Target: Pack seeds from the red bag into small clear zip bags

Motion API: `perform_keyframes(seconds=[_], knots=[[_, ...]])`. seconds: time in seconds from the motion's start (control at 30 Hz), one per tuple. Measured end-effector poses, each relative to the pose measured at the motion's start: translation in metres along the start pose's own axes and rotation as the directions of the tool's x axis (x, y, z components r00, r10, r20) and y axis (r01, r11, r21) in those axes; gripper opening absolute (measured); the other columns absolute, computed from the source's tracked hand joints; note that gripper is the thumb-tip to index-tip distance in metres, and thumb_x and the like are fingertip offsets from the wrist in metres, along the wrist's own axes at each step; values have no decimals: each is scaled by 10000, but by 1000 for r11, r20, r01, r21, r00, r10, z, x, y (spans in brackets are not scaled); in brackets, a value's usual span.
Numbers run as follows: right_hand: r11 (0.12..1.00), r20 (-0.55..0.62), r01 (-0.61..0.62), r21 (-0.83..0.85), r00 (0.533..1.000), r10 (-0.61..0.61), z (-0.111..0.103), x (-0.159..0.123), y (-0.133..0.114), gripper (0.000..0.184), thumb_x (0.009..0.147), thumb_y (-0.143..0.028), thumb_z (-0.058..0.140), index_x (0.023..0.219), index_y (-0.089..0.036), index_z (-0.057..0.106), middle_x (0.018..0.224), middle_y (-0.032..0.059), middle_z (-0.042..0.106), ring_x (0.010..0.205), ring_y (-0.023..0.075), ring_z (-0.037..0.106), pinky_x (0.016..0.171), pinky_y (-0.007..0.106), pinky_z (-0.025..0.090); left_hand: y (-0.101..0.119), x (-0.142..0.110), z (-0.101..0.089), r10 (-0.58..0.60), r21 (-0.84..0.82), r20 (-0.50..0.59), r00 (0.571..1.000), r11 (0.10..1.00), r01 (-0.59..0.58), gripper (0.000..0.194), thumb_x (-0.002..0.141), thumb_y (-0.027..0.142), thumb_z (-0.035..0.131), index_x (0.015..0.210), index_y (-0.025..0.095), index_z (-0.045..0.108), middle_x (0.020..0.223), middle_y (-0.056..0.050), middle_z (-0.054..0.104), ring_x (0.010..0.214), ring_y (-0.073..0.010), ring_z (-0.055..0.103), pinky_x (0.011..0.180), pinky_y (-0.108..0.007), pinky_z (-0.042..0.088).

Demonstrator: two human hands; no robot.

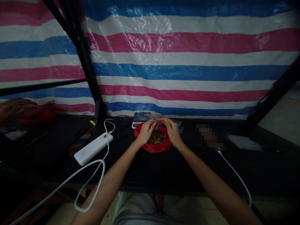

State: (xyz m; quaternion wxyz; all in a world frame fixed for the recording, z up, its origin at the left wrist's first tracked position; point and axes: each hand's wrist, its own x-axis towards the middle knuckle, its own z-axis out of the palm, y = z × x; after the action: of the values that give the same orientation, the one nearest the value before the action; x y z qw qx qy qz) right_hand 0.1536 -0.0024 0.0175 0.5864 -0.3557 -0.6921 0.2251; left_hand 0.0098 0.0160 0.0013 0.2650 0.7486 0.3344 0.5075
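A red plastic bag (pixel 156 148) stands with its mouth spread wide on the black table, holding many small brown and yellowish pieces (pixel 157 137) whose kind I cannot make out. Over its far rim, my left hand (pixel 147 130) and my right hand (pixel 172 130) are close together, fingers pinched on a small clear plastic bag (pixel 152 117). The fingertips partly cover the clear bag, and whether anything is in it cannot be seen. Just behind the red bag lies a small digital scale (pixel 140 117) with a dark top and a white front edge, partly hidden.
A white power bank (pixel 92 149) with a looping white cable (pixel 103 168) lies left. On the right are a blurred-out device on a cable (pixel 209 136) and a pale flat packet (pixel 245 142). At far left, another person's hand (pixel 18 107) is over another red bag (pixel 38 116). A black frame post (pixel 82 59) rises between.
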Motion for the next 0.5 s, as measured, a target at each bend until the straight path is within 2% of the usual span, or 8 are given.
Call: perform_keyframes(seconds=[0.1,0.17,0.33,0.5], knots=[[1000,52,-10,0,999,10,-2,1,0,218,824,-318,488,921,-217,656,948,27,678,910,194,617,850,317,456,1,1,-3,-10,-8,12,1000,1000,10,318,867,359,392,782,135,601,667,-23,615,576,-120,576,606,-225,454],[1000,96,-30,5,995,30,-1,0,0,187,773,-295,561,905,-206,659,913,31,686,861,195,634,815,313,479,3,0,-6,30,89,16,999,996,-31,309,851,340,432,705,138,614,621,-17,610,561,-120,564,601,-222,438],[998,102,-58,-27,993,60,0,0,2,132,699,-256,632,803,-191,682,825,39,702,776,200,655,753,315,512,6,-2,-9,130,333,58,990,932,-142,188,811,251,516,724,153,650,723,-33,653,676,-140,589,666,-228,419],[997,142,-28,-77,989,38,-4,1,-1,92,687,-258,640,737,-194,683,771,30,703,725,196,658,712,305,521,7,-6,-9,116,458,149,982,872,-173,163,811,258,520,786,167,654,794,-42,662,757,-154,602,684,-227,413]])
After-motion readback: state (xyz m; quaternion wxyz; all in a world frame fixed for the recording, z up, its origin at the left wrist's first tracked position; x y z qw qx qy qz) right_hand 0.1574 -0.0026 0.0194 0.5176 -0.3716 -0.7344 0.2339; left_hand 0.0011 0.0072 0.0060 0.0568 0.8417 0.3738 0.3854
